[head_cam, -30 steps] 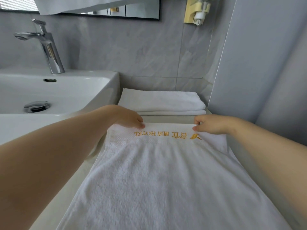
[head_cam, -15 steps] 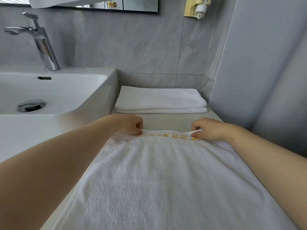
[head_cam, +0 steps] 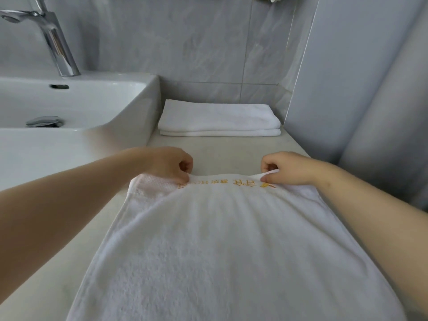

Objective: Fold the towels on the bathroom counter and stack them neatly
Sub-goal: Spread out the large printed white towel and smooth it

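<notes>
Two folded towels already done, stacked flat one on the other at the back of the surface, close to the wall. One more towel not folded yet, spread out long and flat toward the front, with gold letters near its far edge. Going left to right: white sink and shiny tap off to the side, not part of the job. Then the left hand, fingers curled, pinching the far edge of the open towel near its left corner. Then the right hand, fingers curled too, pinching the same edge near the right corner, with a bit of cloth pulled up between thumb and finger. Edge lifted just a little off the surface. Bare strip of surface between both hands and the folded stack. Looks like the start of the first fold. Still to do, probably: pull the edge over, fold down small, put on top of the stack, edges lined up.
</notes>
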The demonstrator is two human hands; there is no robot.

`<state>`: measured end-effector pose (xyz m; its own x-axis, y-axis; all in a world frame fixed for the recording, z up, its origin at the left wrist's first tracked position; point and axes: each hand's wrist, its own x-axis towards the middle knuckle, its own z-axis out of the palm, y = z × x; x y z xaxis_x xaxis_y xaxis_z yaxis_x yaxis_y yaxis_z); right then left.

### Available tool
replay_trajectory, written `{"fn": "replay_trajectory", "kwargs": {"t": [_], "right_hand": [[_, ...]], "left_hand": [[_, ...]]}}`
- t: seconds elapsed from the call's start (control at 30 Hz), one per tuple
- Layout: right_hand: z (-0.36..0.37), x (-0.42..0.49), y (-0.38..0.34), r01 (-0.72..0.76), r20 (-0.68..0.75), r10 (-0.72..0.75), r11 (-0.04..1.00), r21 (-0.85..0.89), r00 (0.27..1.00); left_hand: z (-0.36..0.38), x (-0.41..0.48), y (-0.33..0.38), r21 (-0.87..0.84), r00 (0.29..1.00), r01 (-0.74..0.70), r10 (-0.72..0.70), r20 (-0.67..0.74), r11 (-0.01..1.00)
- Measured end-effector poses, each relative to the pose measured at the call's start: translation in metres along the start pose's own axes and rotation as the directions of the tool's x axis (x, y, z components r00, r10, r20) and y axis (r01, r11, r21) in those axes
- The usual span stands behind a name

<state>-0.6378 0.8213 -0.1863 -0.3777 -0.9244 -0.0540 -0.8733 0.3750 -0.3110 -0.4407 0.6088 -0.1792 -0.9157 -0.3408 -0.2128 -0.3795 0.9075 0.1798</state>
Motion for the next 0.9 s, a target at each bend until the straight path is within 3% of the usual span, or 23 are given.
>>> {"fn": "replay_trajectory", "kwargs": {"t": [0.3, 0.33, 0.4, 0.47, 0.53, 0.6, 0.63, 0.73, 0.8, 0.9], "right_hand": [[-0.011, -0.034, -0.017, 0.030, 0.087, -0.042, 0.990, 0.135, 0.995], [-0.013, -0.038, -0.019, 0.036, 0.044, -0.044, 0.986, 0.163, 0.998], [-0.019, -0.047, -0.020, 0.059, -0.079, -0.041, 0.969, 0.241, 0.996], [-0.023, -0.056, -0.024, 0.082, -0.071, -0.069, 0.975, 0.209, 0.995], [-0.025, -0.065, -0.029, 0.094, -0.023, -0.092, 0.988, 0.125, 0.995], [-0.030, -0.073, -0.032, 0.137, -0.152, -0.107, 0.971, 0.198, 0.983], [-0.033, -0.078, -0.032, 0.157, -0.201, -0.112, 0.962, 0.224, 0.973], [-0.035, -0.091, -0.034, 0.166, -0.147, -0.135, 0.960, 0.225, 0.980], [-0.039, -0.097, -0.036, 0.195, -0.229, -0.134, 0.942, 0.274, 0.964], [-0.040, -0.099, -0.044, 0.183, -0.197, -0.140, 0.958, 0.223, 0.970]], "left_hand": [[-0.012, -0.044, 0.011, -0.215, 0.971, 0.034, 0.018, 0.237, 0.976], [-0.013, -0.048, 0.011, -0.219, 0.975, 0.025, 0.024, 0.219, 0.975], [-0.015, -0.053, 0.009, -0.276, 0.997, -0.032, 0.049, 0.055, 0.961], [-0.018, -0.061, 0.009, -0.326, 0.990, -0.114, 0.078, -0.119, 0.939], [-0.021, -0.071, 0.015, -0.230, 0.984, -0.168, 0.151, -0.090, 0.959], [-0.025, -0.080, 0.019, -0.135, 0.968, -0.208, 0.184, -0.169, 0.969], [-0.029, -0.086, 0.019, -0.136, 0.953, -0.218, 0.181, -0.241, 0.966], [-0.033, -0.107, 0.021, -0.198, 0.938, -0.267, 0.208, -0.278, 0.943], [-0.031, -0.116, 0.020, -0.216, 0.894, -0.295, 0.188, -0.407, 0.931], [-0.024, -0.123, 0.024, -0.171, 0.911, -0.252, 0.174, -0.374, 0.952]]}}
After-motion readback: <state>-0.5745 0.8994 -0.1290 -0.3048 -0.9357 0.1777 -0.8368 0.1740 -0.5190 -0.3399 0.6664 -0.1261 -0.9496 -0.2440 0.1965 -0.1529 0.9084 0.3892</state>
